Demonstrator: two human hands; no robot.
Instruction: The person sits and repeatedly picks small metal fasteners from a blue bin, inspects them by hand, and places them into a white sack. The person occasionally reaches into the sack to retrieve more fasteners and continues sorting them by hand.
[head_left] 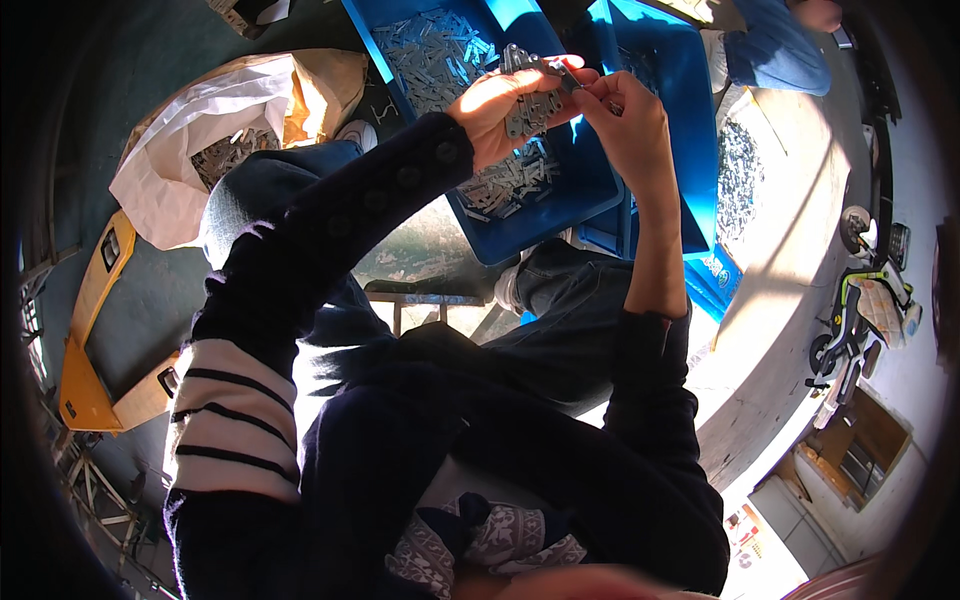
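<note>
Several metal pieces [527, 112] in the palm-up, half-curled left hand [488, 118]; right hand [631, 122] alongside in a pinch, its hold unclear.

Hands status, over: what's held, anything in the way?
Left hand holding grey metal parts. Right hand fingertips at their edge, grip unclear. Blue bin beneath, metal pieces inside. No obstruction visible at hands.
</note>
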